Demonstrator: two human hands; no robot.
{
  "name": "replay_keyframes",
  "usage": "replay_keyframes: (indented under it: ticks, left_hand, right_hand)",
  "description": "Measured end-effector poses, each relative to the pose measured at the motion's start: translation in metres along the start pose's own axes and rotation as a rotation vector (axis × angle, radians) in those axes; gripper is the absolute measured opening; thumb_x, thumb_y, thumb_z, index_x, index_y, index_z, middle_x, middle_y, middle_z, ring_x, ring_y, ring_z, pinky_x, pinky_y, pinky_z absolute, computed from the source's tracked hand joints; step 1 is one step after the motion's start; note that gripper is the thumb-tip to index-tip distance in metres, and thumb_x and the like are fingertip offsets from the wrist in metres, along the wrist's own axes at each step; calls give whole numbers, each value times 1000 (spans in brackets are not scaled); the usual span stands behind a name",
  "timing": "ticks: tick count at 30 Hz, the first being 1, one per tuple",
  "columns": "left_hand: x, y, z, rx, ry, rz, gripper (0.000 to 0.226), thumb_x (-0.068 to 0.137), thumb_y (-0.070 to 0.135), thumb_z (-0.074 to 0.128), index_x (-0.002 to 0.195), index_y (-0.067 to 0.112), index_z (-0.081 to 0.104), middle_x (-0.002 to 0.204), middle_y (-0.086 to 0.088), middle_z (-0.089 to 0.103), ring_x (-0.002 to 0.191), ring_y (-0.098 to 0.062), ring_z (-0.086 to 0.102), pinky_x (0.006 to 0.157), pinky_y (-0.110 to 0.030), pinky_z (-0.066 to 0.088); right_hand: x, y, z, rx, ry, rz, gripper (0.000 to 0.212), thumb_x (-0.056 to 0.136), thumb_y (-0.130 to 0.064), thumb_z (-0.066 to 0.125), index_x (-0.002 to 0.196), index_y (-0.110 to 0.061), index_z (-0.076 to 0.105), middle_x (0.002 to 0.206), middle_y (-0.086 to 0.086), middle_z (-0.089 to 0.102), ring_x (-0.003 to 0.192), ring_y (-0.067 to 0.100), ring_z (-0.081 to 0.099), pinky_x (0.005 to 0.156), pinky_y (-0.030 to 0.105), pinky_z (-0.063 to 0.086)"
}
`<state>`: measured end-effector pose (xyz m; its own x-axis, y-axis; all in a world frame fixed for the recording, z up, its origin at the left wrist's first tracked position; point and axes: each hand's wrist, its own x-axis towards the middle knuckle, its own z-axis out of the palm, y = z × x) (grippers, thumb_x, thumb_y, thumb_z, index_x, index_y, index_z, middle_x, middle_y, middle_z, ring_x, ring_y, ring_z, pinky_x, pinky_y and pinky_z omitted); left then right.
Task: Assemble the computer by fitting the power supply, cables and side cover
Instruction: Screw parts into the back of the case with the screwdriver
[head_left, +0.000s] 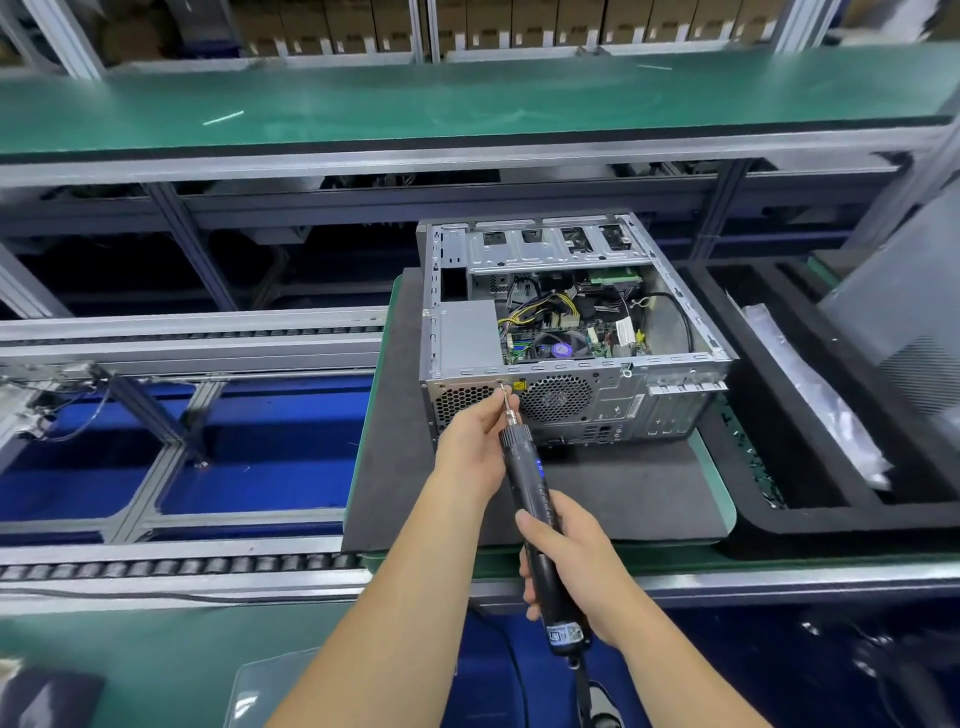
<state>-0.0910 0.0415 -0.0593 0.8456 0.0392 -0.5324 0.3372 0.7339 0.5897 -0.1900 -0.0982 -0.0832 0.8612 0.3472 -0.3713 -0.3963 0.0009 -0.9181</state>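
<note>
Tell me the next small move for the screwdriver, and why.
Probably press the screwdriver forward and run it: its bit sits at a screw hole on the case rear, beside the power supply. The left hand steadies its tip and the right hand holds the body.

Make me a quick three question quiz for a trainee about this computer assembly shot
1. True or false: the side cover is already fitted on the computer case.
2. Which hand grips the body of the electric screwdriver? A) right hand B) left hand
3. Fill in: the screwdriver tip meets the rear panel beside the round ____ grille.

Key: 1 false, the inside is open to view. 2 A; the left hand steadies the front end near the bit. 3 fan.
</note>
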Motion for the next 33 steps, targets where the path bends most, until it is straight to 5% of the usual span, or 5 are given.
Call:
replay_keyframes:
  ticks: [9,15,23,28,33]
  left_hand:
    - [0,5,2,39,38,1,16,97,16,62,108,6,68,84,0,71,73,-11,63,66,-28,49]
    - [-1,8,6,55,51,-21,12,98,14,61,101,6,68,85,-1,70,71,-12,61,63,-28,49]
    - [-6,21,12,154,-29,-54,12,101,14,52,96,9,60,77,2,63,61,-10,55,57,-23,45]
    - [-10,20,11,-15,6,-66,19,98,2,37,95,-3,54,84,-15,62,70,-21,58,63,-28,47]
    - [-10,11,4,82,104,-43,14,93,6,39,105,3,46,105,-20,50,67,-25,48,60,-33,43]
  right_hand:
    - [2,-3,10,56,19,16,10,94,-43,67,103,-43,63,74,9,62,59,25,62,55,36,54]
    - [-5,-10,10,78,-73,31,48,73,-31,85,114,-26,61,77,8,62,62,27,61,59,38,55]
    - [-9,-33,26,187,-77,87,20,92,-20,73,102,-15,56,75,10,61,60,25,60,55,35,53]
    - [-10,-36,29,160,-47,93,19,94,-16,70,107,-14,56,76,10,60,60,24,60,56,36,53]
    - [-10,-40,31,189,-48,93,19,93,-15,70,107,-12,57,74,10,60,58,24,60,54,35,53]
